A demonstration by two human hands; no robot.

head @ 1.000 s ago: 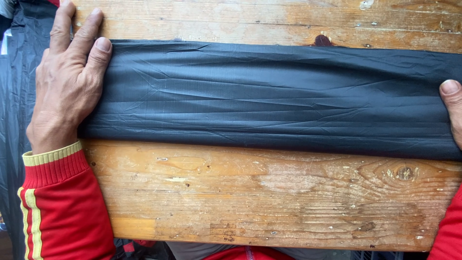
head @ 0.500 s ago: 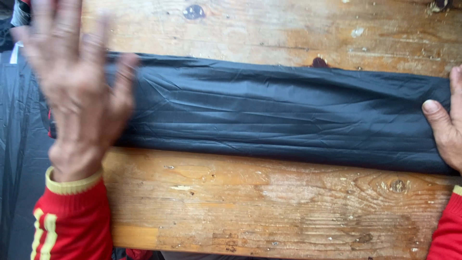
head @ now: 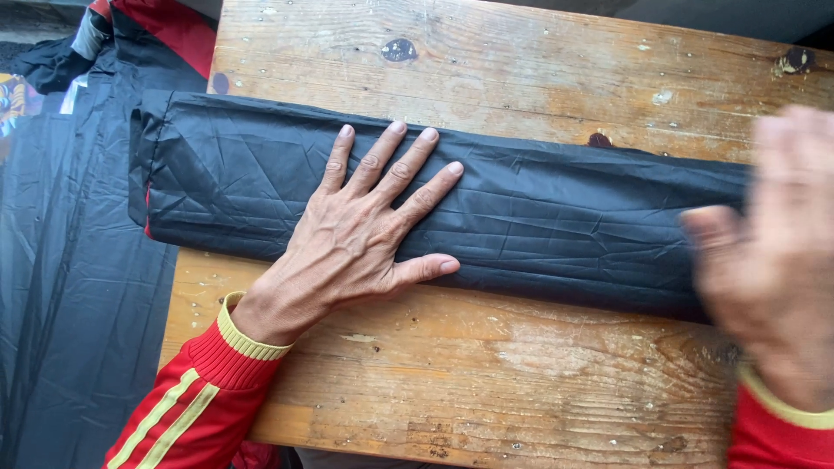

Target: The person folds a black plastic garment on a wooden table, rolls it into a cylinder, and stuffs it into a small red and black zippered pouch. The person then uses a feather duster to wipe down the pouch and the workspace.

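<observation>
A long strip of folded black fabric (head: 556, 221) lies across a worn wooden table (head: 486, 382), its left end hanging just past the table's edge. My left hand (head: 365, 234) presses flat on the fabric left of its middle, fingers spread. Over the fabric's right end, my right hand (head: 773, 252) appears blurred by motion, fingers apart and holding nothing. Both wrists wear red sleeves with yellow cuffs.
More black fabric (head: 69, 287) hangs or lies left of the table, below its level. A red and black garment (head: 165, 30) sits at the upper left corner. The table's surface shows knots and stains.
My left hand has moved right along the fabric, from its left end to near the middle. The right hand has lifted and shifted over the right end. The view has moved left.
</observation>
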